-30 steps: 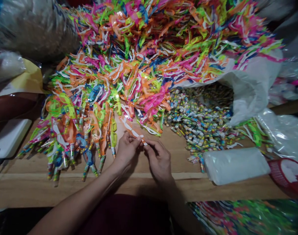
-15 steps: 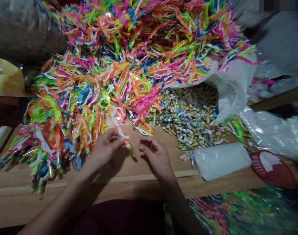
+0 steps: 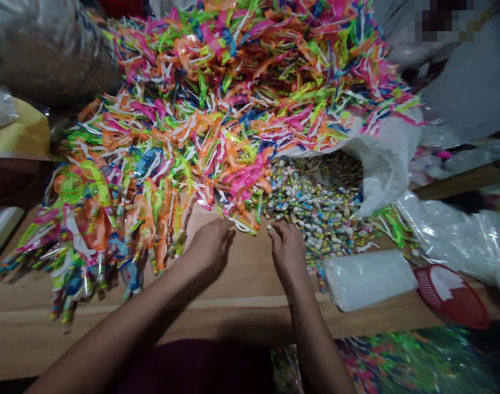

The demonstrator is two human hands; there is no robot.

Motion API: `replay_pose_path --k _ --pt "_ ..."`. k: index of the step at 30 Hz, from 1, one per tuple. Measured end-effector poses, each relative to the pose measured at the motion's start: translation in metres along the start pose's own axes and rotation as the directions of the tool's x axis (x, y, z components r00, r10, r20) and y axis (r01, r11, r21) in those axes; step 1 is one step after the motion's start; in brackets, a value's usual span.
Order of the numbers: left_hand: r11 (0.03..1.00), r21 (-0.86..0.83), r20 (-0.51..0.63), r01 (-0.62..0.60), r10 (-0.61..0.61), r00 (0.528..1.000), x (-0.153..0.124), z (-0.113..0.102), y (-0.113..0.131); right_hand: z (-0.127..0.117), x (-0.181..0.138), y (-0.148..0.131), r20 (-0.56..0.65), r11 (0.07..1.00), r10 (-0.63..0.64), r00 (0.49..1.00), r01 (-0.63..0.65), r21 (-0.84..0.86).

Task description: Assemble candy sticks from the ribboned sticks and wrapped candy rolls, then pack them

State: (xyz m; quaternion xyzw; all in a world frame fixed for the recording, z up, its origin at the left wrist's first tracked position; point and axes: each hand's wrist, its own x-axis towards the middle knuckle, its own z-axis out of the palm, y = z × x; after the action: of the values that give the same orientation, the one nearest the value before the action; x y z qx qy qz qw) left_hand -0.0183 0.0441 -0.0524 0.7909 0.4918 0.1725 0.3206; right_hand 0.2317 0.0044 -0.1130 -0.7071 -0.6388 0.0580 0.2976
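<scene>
My left hand (image 3: 208,247) lies low on the wooden table (image 3: 241,284), fingers stretched toward the near edge of a big heap of coloured plastic toy pieces (image 3: 217,109). It holds nothing I can see. Just left of it lies a row of pieces with small candy tubes fitted (image 3: 110,246). My right hand (image 3: 287,249) reaches forward with fingers extended, its tips touching the near edge of a pile of small wrapped candies (image 3: 323,202).
The candies spill from a white sack (image 3: 391,158). A white plastic packet (image 3: 368,279) lies right of my right hand, then a red mesh basket (image 3: 450,295) and clear plastic bags (image 3: 459,230). Yellow paper (image 3: 23,137) sits at the left.
My hands held an orange piece between them, then the right let go. The left has set it down with the row, and both hands have moved forward to the piles.
</scene>
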Motion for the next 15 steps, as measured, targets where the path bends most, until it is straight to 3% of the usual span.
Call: replay_pose_path --k 3,6,10,15 --pt "0.974 0.223 0.077 0.038 -0.056 0.995 0.017 0.018 0.000 -0.003 -0.009 -0.010 0.026 0.999 -0.018 0.999 0.016 0.044" --pt "0.943 0.324 0.077 0.071 -0.101 0.992 0.021 0.021 -0.004 -0.004 -0.020 -0.026 0.023 0.984 0.042 0.999 -0.045 0.171" --pt "0.951 0.293 0.014 0.102 -0.111 0.994 0.011 0.019 -0.007 0.005 -0.031 -0.049 0.080 0.925 0.149 0.986 -0.167 0.341" --pt "0.980 0.163 -0.047 0.118 -0.111 0.993 -0.006 0.009 -0.008 0.014 -0.030 -0.062 0.099 0.874 0.230 0.968 -0.251 0.415"
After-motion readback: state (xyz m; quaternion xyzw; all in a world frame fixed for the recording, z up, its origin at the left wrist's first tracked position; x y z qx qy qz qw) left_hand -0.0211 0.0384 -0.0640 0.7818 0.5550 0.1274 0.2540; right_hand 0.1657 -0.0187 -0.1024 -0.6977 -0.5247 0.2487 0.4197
